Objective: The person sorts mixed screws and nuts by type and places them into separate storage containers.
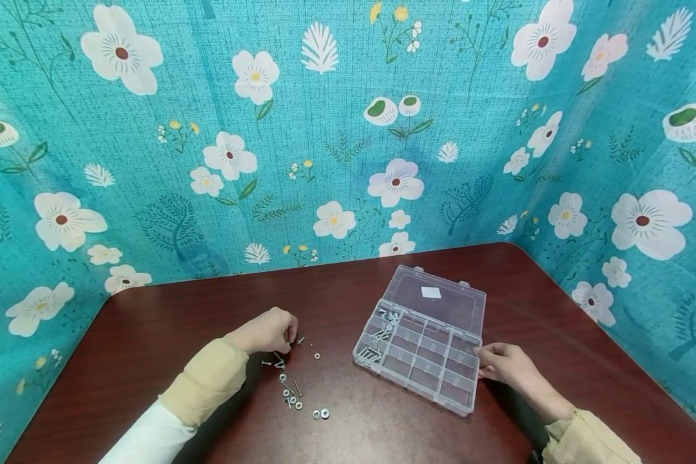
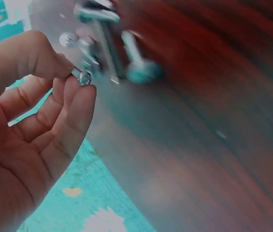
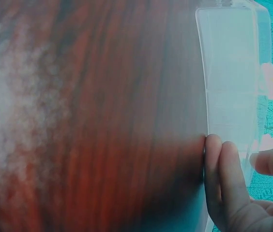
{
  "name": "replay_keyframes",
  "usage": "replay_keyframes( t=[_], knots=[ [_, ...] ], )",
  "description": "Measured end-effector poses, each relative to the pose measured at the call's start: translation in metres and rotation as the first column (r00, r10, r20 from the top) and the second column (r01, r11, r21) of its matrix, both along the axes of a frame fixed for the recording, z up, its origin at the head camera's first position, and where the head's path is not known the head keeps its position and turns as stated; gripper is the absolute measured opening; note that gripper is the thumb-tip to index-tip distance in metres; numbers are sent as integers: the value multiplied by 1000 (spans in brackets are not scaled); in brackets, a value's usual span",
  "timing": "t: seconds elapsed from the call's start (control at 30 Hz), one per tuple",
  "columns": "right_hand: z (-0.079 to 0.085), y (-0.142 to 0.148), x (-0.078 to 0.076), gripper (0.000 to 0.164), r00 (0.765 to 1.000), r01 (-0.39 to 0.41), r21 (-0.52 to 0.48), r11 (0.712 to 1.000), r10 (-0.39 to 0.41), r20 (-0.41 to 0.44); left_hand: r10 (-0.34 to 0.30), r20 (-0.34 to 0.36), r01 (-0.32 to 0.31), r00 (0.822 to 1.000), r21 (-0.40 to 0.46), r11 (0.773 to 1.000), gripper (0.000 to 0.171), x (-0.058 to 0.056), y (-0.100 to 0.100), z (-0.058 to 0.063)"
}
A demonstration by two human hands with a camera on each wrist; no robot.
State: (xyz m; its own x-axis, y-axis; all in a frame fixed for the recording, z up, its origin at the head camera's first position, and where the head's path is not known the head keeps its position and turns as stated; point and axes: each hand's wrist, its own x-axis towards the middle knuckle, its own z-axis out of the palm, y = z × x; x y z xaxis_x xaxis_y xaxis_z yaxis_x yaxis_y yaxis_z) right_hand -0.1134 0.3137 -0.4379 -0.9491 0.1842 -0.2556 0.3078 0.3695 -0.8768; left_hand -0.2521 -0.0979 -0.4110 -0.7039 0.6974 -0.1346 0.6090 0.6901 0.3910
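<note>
- Left hand (image 1: 263, 332), over the left-middle of the counter: the thumb and index fingertip pinch a small metal screw (image 2: 83, 77), and the other fingers curl loosely behind.
- Right hand (image 1: 503, 365), at the right end of a clear plastic compartment box (image 1: 408, 383): the fingers grip the box's right side wall, thumb on one face and two fingertips on the other.
- Just beside and nearer than the left hand, a loose scatter of hardware: long screws (image 1: 298, 387), shorter screws and several hex nuts (image 1: 298, 405). Two nuts sit side by side at the near right of the scatter; one lone nut (image 1: 317, 356) lies to the right of the left hand.
- The box lies flat, right of the scatter and set at an angle, divided into a grid of compartments. Screws (image 1: 370, 355) fill part of the near-left and middle-left ones; small metal pieces lie in the far-left one.
- Its see-through lid (image 1: 452, 312) is open toward the far side, with a white label (image 1: 431, 292) on it.
- Beige cuffs (image 1: 209, 380) cover both wrists; a white sleeve (image 1: 147, 435) shows on the left arm.
- Underneath, a glossy dark red-brown counter (image 1: 330, 296); beyond it, turquoise fabric (image 1: 325, 109) with white flowers.
</note>
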Motion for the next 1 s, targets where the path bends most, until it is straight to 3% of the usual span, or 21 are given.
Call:
replay_keyframes(
  t=[0.33, 0.53, 1.0],
  knots=[
    [-2, 2, 0, 39, 1000, -14, -23, 1000, 14, -18, -92, 44, 87, 995, 105, 991, 14, 10, 26, 7],
    [-2, 1, 0, 39, 1000, -10, -26, 1000, 10, -14, -114, 74, 103, 991, 137, 985, 11, 14, 45, 8],
    [-1, 2, 0, 40, 1000, -8, -27, 1000, 8, -9, -208, 91, 194, 974, 145, 970, 11, 26, 95, 15]
  ],
)
